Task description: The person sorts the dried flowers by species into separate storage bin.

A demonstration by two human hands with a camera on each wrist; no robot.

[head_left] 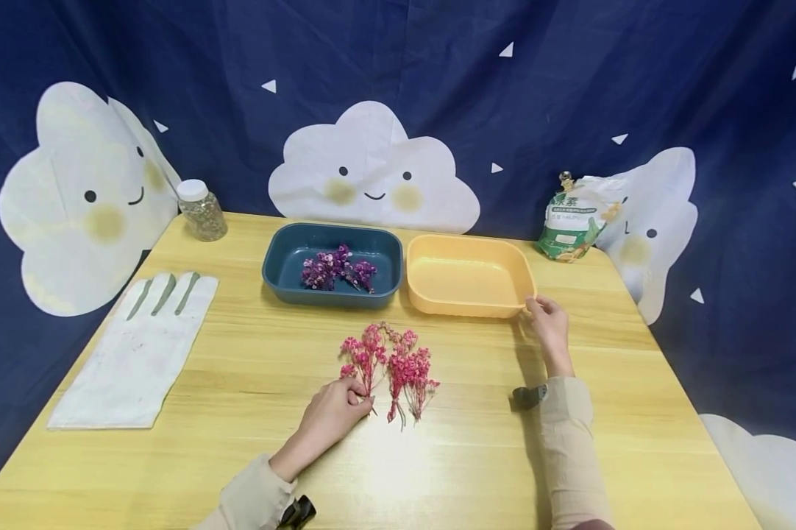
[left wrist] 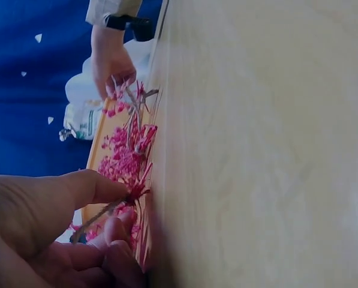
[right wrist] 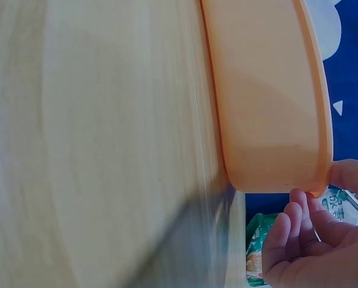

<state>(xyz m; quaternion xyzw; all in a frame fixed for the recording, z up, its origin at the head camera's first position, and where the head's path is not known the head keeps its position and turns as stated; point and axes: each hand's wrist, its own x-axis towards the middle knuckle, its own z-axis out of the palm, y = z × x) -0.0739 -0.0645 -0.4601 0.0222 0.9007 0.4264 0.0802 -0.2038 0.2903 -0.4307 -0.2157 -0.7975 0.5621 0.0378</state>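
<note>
Near the middle of the table, my left hand [head_left: 332, 416] pinches the stems of a bunch of pink dried flowers [head_left: 366, 355] between thumb and finger. More pink dried flowers [head_left: 411, 372] lie just to its right, their stems towards me. In the left wrist view, the thumb [left wrist: 98, 187] is at the tied stems, and a piece of twine [left wrist: 98, 221] hangs there. My right hand [head_left: 552, 331] pinches the rim of a yellow plastic basin [head_left: 464, 306] at its front right corner. That basin holds nothing visible. Beside it stands a dark blue basin [head_left: 332, 297] with purple dried flowers [head_left: 335, 267] inside.
At the left lies a folded white cloth [head_left: 126, 368] with green stripes. A clear jar [head_left: 206, 219] with a white lid stands at the back left. A green and white bag [head_left: 573, 221] stands at the back right. Behind the table hangs a blue cloud-patterned curtain [head_left: 438, 66].
</note>
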